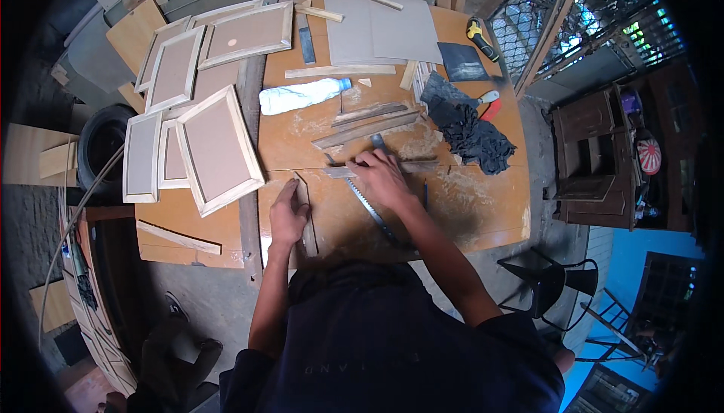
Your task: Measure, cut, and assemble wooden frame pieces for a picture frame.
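Note:
My left hand (289, 217) is closed on a narrow wooden strip (309, 236) that points toward me on the brown table. Ahead and to the right, my right hand (379, 179) grips a weathered wooden strip (419, 165) lying crosswise. From under that strip a long narrow metal piece (368, 208) with a marked or toothed edge runs toward my body; I cannot tell if it is a ruler or a saw blade. A dark flat piece (378, 142) shows just beyond my right fingers. Farther off lie more rough wooden strips (369, 128) among sawdust.
Wooden frames with backing panels (215, 149) overlap at the left. A plastic bottle (302, 96), grey boards (381, 32), a black crumpled cloth (475, 138) and a yellow-black power tool (481, 38) occupy the far side. A black chair (547, 281) stands right; another person's leg (170, 345) shows lower left.

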A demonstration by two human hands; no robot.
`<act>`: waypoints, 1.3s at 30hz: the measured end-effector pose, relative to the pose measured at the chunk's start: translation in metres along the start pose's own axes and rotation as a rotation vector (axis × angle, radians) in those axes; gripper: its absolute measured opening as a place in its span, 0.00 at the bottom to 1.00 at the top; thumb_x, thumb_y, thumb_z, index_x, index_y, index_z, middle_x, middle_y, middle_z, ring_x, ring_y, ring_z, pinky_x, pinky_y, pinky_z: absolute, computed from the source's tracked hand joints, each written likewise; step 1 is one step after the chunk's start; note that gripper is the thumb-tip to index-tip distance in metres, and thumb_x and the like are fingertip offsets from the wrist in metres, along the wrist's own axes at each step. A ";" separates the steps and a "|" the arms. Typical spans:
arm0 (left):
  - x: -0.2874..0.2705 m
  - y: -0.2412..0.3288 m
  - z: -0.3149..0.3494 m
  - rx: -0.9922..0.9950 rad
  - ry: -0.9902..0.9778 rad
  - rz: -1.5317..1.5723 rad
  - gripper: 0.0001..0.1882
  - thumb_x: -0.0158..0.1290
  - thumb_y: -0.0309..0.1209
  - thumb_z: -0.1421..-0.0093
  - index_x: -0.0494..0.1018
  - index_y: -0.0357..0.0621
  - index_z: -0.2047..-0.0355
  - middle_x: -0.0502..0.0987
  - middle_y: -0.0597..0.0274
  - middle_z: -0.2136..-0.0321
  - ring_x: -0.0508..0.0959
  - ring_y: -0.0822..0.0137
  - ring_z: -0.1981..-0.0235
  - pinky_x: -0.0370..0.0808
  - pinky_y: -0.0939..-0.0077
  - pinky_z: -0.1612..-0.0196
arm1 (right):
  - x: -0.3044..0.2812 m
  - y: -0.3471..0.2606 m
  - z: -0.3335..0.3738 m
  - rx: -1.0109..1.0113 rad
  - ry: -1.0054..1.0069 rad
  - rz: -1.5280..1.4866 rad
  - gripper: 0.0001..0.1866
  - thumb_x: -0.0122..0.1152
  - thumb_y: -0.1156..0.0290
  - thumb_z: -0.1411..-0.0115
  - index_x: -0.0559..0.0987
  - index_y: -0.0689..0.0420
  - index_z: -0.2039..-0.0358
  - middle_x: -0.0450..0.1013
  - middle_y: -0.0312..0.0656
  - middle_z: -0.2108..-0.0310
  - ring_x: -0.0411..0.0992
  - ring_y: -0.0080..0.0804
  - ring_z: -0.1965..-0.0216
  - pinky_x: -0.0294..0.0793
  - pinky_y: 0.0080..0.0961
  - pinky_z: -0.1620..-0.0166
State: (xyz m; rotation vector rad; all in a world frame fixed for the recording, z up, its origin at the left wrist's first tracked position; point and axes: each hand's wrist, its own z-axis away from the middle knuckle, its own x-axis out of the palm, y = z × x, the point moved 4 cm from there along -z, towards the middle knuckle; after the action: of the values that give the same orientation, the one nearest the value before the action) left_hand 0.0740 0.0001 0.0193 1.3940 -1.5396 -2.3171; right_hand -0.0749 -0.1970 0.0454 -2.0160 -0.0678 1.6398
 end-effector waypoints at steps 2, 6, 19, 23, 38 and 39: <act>0.007 0.003 -0.002 -0.043 -0.016 0.020 0.34 0.63 0.20 0.51 0.70 0.37 0.41 0.73 0.48 0.42 0.77 0.54 0.45 0.73 0.67 0.42 | 0.002 0.013 0.010 0.041 0.015 -0.007 0.22 0.64 0.73 0.47 0.81 0.51 0.49 0.72 0.34 0.56 0.67 0.36 0.51 0.65 0.38 0.49; 0.013 0.011 -0.001 -0.004 0.013 0.024 0.33 0.63 0.21 0.50 0.69 0.36 0.41 0.73 0.45 0.42 0.75 0.51 0.44 0.71 0.65 0.40 | 0.006 0.010 0.016 0.043 -0.005 -0.022 0.21 0.64 0.72 0.46 0.81 0.51 0.49 0.71 0.34 0.56 0.67 0.36 0.51 0.66 0.39 0.50; 0.024 0.021 0.038 -0.086 0.165 0.012 0.30 0.64 0.22 0.50 0.71 0.33 0.44 0.74 0.42 0.46 0.73 0.44 0.44 0.69 0.60 0.39 | 0.017 -0.022 0.051 -0.053 -0.108 -0.009 0.20 0.62 0.71 0.45 0.81 0.53 0.50 0.71 0.38 0.58 0.67 0.38 0.51 0.68 0.39 0.49; 0.025 0.022 0.038 -0.071 0.179 0.018 0.29 0.63 0.22 0.49 0.72 0.34 0.46 0.74 0.42 0.47 0.74 0.44 0.45 0.69 0.60 0.39 | 0.029 -0.014 0.071 0.029 -0.096 0.033 0.19 0.61 0.68 0.45 0.81 0.52 0.51 0.71 0.37 0.57 0.67 0.38 0.51 0.69 0.41 0.49; 0.033 0.022 0.052 0.103 0.168 -0.041 0.27 0.65 0.23 0.49 0.74 0.35 0.48 0.76 0.46 0.48 0.77 0.50 0.49 0.74 0.65 0.45 | -0.013 0.065 0.037 0.130 -0.081 0.202 0.21 0.56 0.73 0.44 0.81 0.48 0.49 0.71 0.35 0.55 0.66 0.38 0.49 0.67 0.44 0.48; 0.035 0.023 0.054 0.115 0.160 -0.024 0.27 0.65 0.23 0.49 0.74 0.35 0.48 0.76 0.46 0.48 0.77 0.49 0.49 0.74 0.65 0.45 | -0.014 0.055 0.036 0.131 -0.080 0.203 0.21 0.56 0.73 0.44 0.81 0.48 0.49 0.71 0.35 0.55 0.66 0.38 0.49 0.67 0.44 0.48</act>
State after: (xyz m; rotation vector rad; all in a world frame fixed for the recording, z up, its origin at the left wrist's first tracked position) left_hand 0.0065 0.0113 0.0199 1.5879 -1.6398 -2.1006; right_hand -0.1281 -0.2362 0.0299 -1.9094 0.2164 1.7988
